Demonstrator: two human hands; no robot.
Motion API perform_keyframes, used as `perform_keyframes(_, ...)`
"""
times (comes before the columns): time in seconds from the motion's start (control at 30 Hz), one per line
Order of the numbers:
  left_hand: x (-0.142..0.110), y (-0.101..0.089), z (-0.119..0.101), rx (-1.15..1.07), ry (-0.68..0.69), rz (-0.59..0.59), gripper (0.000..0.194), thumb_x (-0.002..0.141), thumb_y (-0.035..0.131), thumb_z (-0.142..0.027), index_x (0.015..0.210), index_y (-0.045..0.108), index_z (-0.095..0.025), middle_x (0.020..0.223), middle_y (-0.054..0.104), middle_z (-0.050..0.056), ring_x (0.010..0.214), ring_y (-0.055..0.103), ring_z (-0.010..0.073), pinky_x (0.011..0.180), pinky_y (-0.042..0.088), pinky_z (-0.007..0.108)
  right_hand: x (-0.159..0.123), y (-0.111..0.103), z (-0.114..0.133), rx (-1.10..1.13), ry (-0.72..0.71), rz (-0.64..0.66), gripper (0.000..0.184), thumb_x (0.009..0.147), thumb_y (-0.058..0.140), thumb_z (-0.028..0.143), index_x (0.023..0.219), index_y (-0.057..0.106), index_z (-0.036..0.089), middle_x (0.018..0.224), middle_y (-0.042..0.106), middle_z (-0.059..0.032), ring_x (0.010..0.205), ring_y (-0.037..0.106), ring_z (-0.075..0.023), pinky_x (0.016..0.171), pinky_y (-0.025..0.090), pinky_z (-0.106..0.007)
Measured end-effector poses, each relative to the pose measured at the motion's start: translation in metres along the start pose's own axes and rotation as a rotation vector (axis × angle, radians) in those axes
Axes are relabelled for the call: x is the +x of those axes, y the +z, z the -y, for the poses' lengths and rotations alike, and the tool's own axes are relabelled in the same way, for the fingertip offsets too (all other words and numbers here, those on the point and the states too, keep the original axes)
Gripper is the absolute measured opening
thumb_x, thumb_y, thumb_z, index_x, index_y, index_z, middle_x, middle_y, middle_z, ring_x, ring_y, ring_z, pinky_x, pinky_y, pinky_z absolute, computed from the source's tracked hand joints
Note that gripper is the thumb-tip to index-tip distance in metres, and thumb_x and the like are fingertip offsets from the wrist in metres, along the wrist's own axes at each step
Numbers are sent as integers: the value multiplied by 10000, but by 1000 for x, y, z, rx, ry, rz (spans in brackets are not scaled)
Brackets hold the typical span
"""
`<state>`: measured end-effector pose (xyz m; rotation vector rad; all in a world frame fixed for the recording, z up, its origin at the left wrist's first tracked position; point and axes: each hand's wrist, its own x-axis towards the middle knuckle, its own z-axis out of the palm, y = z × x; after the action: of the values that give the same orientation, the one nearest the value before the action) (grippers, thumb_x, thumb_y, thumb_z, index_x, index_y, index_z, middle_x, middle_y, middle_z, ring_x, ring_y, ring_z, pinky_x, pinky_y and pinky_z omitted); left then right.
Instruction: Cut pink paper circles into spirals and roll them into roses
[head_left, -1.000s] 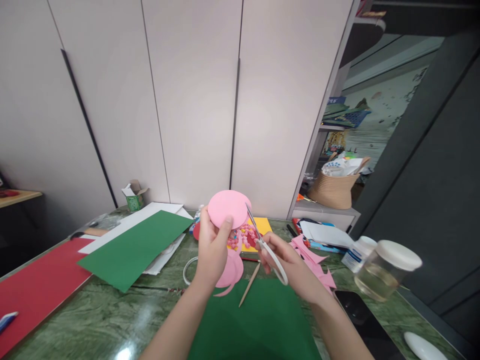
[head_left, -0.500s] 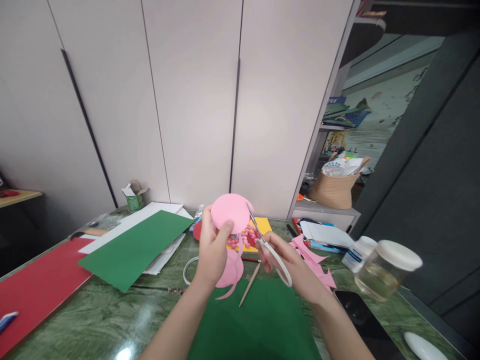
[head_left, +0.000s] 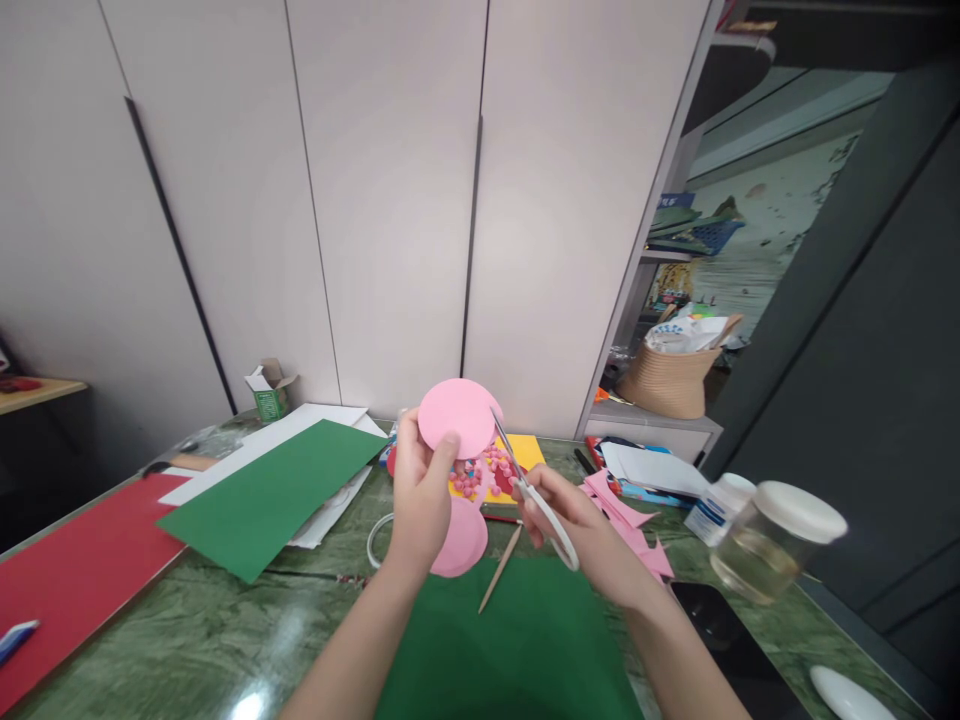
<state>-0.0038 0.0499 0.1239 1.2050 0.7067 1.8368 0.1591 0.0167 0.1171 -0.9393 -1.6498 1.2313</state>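
Note:
Between its thumb and fingers my left hand (head_left: 420, 500) pinches a pink paper circle (head_left: 454, 412), held up above the table. White-handled scissors (head_left: 553, 525) are gripped in my right hand (head_left: 574, 510), their blades at the circle's right edge. Whether the blades are fully closed is hard to see. Beneath my left hand, partly hidden by it, lies another round pink paper piece (head_left: 465, 540). Small pink balls (head_left: 466, 482) are gathered just behind. A pointed wooden stick (head_left: 500, 570) rests below the scissors, by a green sheet (head_left: 502, 650).
At left lie a red sheet (head_left: 90, 570), another green sheet (head_left: 277, 495) and white paper. Pink scraps (head_left: 622, 515), a black phone (head_left: 731, 650), a lidded jar (head_left: 772, 550) and a white bottle (head_left: 720, 508) are at right. Cabinet doors (head_left: 390, 200) rise behind the table.
My left hand and the pink circle have shifted slightly up and left. A curled pink strip that hung below the circle no longer hangs over the piece on the table.

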Motion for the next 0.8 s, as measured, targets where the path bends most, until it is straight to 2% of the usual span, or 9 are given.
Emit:
perform_keyframes(0.1,0,0,0,-3,2,-5,180,817,537,-278,965,475,-196,903,524,12,778,501,111,664,413,198,0,1,0,9,3,0,271,832,543,448,786,440,202,653,450,51,579,425,-92,551,339,-222)
perform_keyframes(0.3,-1,2,1,-6,-58,19,303,791,561,-291,1071,460,-235,1013,552,19,776,531,121,619,418,204,1,1,-2,-3,21,1,263,839,537,440,786,436,203,643,448,56,562,421,-89,539,329,-220)
perform_keyframes(0.47,-2,3,-2,-2,-60,61,270,805,526,-232,1069,469,-230,1005,555,13,902,525,143,738,428,234,1,-1,-3,3,-22,25,280,847,520,463,798,425,204,680,468,43,594,440,-99,571,347,-235)
perform_keyframes(0.6,-3,3,-5,24,-54,71,239,799,507,-198,1037,487,-210,967,553,9,909,511,144,783,415,245,0,-1,-3,-15,-20,28,288,846,511,482,816,427,209,695,476,37,608,449,-108,578,343,-240)
perform_keyframes(0.8,-3,3,-4,11,-58,54,278,783,521,-224,1057,483,-204,967,555,26,865,523,152,717,432,239,-1,-1,-2,-11,-18,24,303,839,515,494,795,424,208,692,473,39,597,438,-104,570,335,-237)
